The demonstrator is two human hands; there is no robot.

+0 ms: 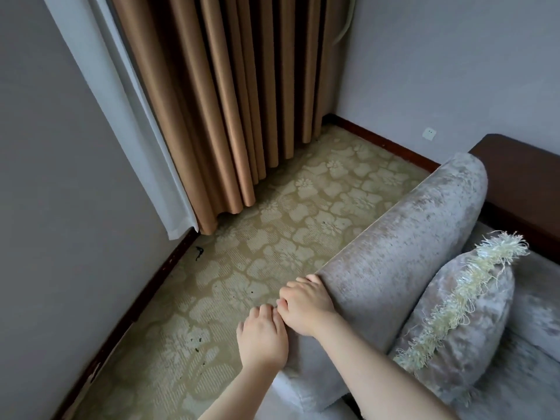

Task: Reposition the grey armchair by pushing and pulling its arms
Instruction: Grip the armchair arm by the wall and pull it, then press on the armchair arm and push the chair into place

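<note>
The grey crushed-velvet armchair (403,237) is seen on patterned beige carpet (272,225) near tan curtains (236,101). Its padded near arm is gripped by the left hand (263,339) and right hand (306,304). Heavy and soft-surfaced, it is judged best held on the arm's firm outer edge.

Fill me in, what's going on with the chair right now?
A person has both hands on one arm of the grey armchair. The left hand and right hand sit side by side, fingers curled over its outer edge, near its front end. A fringed cushion leans inside the arm. Patterned carpet lies open beside it, up to the tan curtain.
</note>
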